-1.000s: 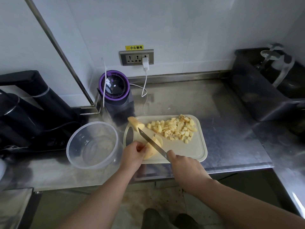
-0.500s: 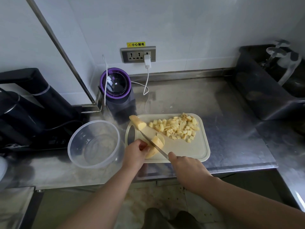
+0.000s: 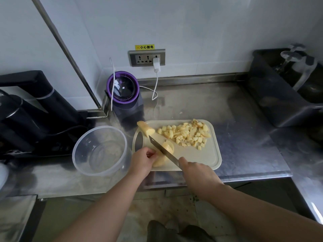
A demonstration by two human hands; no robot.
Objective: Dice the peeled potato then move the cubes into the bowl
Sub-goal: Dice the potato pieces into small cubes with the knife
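The right hand [image 3: 197, 173] is wrapped tight round the handle of a knife [image 3: 163, 151]. Its blade lies across the potato piece [image 3: 160, 161] at about 8 o'clock on the pale cutting board [image 3: 197, 156], tip pointing toward 10 o'clock. The left hand [image 3: 142, 160] pins that piece from the 9 o'clock side with curled fingers, their tips right next to the blade. Thin slices [image 3: 169, 147] already cut off lean just beyond the blade on its 2 o'clock side. Compared with half a second ago, very little differs: the blade crosses the piece at nearly the same angle and place, the left hand has kept its hold, and the right hand sits a touch nearer the board's near edge. The heap of potato cubes [image 3: 188, 134] lies unchanged at 1 o'clock on the board. A larger uncut chunk [image 3: 146, 129] still overhangs the board's 10 o'clock corner. The clear plastic bowl [image 3: 76, 154] stands just beside the board at its 9 o'clock, where it was, on the steel counter [image 3: 236, 137]. No cubes have reached it. At 11 o'clock from the board stands a purple-rimmed blender [image 3: 123, 88]. A white charger [image 3: 156, 64] is plugged into the wall socket [image 3: 147, 57] above the blender. A dark tub [image 3: 272, 95] sits at 2 o'clock.
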